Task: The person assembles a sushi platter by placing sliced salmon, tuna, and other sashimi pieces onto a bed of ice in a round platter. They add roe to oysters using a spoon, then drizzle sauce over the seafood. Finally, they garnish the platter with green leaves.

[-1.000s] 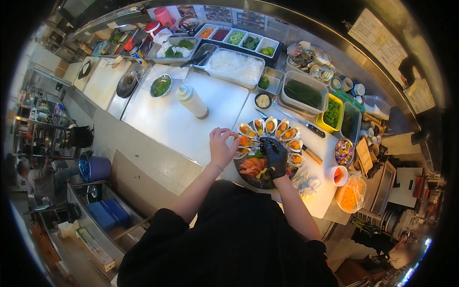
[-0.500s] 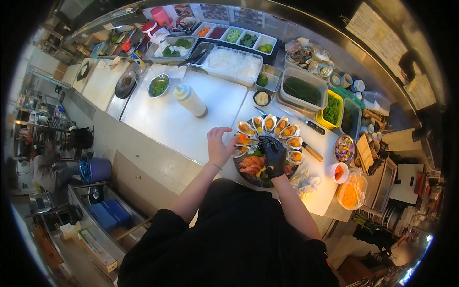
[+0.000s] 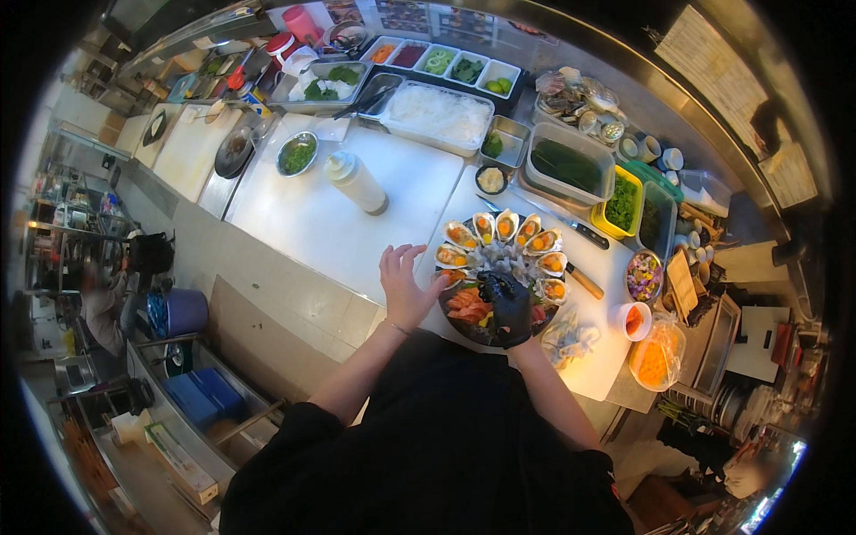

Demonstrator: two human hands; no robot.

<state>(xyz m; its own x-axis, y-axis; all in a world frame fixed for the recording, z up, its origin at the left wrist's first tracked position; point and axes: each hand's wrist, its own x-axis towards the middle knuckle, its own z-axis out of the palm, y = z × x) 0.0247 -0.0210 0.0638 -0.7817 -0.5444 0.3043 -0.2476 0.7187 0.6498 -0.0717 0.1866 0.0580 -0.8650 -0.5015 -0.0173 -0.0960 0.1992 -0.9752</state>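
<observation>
A round dark platter (image 3: 465,336) in front of me holds a ring of oysters in the shell (image 3: 506,225) topped with orange roe, ice in the middle and sliced salmon (image 3: 469,305) at the near side. My left hand (image 3: 408,287) is bare, its fingers spread at the platter's left rim, with the thumb at the lowest oyster (image 3: 452,277) there. My right hand (image 3: 508,308), in a black glove, hovers over the platter's near middle. Its fingers are bunched downward beside the salmon; anything between them is hidden.
A squeeze bottle (image 3: 357,184) and a bowl of chopped greens (image 3: 297,154) stand on the white cutting board (image 3: 294,223). Knives (image 3: 584,229) lie beyond the platter. To the right are a small cup of orange roe (image 3: 632,321), crumpled plastic wrap (image 3: 571,341) and tubs of greens (image 3: 621,203).
My left hand has moved nearer to me along the platter's left rim, uncovering an oyster there. My gloved right hand has drawn back from the ice toward the salmon.
</observation>
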